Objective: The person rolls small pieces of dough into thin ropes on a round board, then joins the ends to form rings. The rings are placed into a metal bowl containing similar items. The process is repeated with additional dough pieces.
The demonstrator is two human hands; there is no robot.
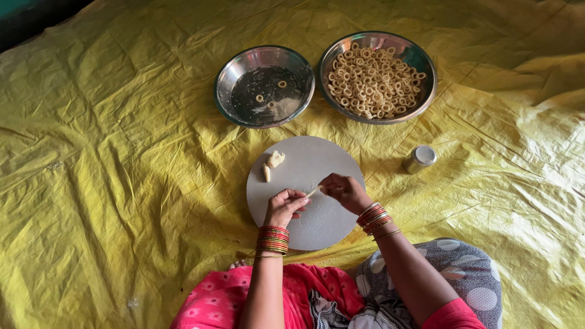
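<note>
Both hands pinch a thin dough strip over the board; uneven pulling would likely snap it.

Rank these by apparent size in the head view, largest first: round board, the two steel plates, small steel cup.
1. Round board.
2. Plate of dough rings and near-empty plate: look about alike, so unranked.
3. Small steel cup.

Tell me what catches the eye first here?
The crinkled yellow sheet fills the floor. At the top right, a steel bowl is heaped with dough rings. At the centre, both hands, left and right, pinch a thin dough strip over a round board.
</note>
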